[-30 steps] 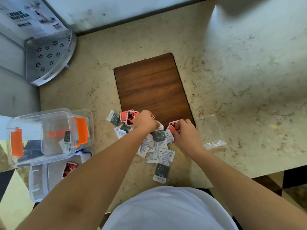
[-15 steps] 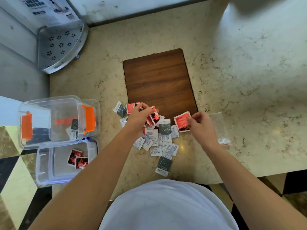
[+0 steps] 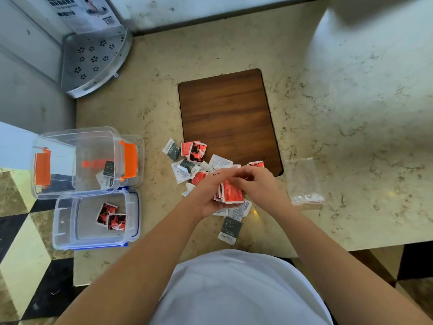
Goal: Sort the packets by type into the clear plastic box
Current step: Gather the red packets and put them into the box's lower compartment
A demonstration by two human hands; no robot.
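A loose pile of small packets (image 3: pixel 199 165), red-and-black ones and grey-and-white ones, lies on the stone counter by a wooden board. My left hand (image 3: pixel 210 193) holds a small stack of red packets (image 3: pixel 232 192) above the pile. My right hand (image 3: pixel 257 186) meets it from the right, fingertips on the same stack. At the left stands a clear box with orange clips (image 3: pixel 77 141), one grey packet (image 3: pixel 107 173) inside. In front of it a blue-rimmed clear box (image 3: pixel 68 231) holds two red packets (image 3: pixel 110 215).
A brown wooden board (image 3: pixel 227 118) is set in the counter behind the pile. An empty clear zip bag (image 3: pixel 303 181) lies to the right of my hands. A perforated metal corner shelf (image 3: pixel 93 59) sits at the back left. The counter's left edge drops to a chequered floor.
My right hand brought its red packet left to my left hand. Both hands came together over the pile, with the red packets now stacked in my left hand.
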